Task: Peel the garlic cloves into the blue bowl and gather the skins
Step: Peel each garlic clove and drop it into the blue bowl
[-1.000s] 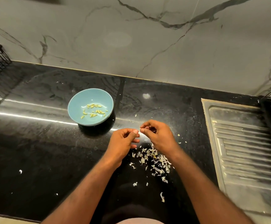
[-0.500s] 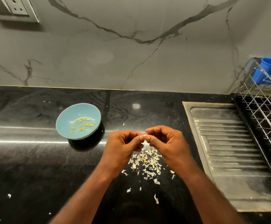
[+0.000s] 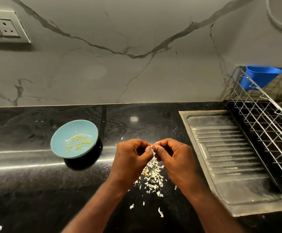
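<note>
Your left hand (image 3: 132,158) and right hand (image 3: 174,157) pinch a small pale garlic clove (image 3: 152,147).
Below lie papery white skins (image 3: 152,177); the round light-blue bowl (image 3: 59,147) stands leftward.

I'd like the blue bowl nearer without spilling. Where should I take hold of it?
Probably pinch the right rim of the blue bowl, coming from the right with the left hand: that edge is bare and nearest, while the peeled cloves lie mid-bowl.

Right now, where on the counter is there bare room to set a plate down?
Bare black counter left of and in front of the blue bowl, also the strip along the wall. Crowded: garlic skins scattered between bowl and drainboard.
</note>
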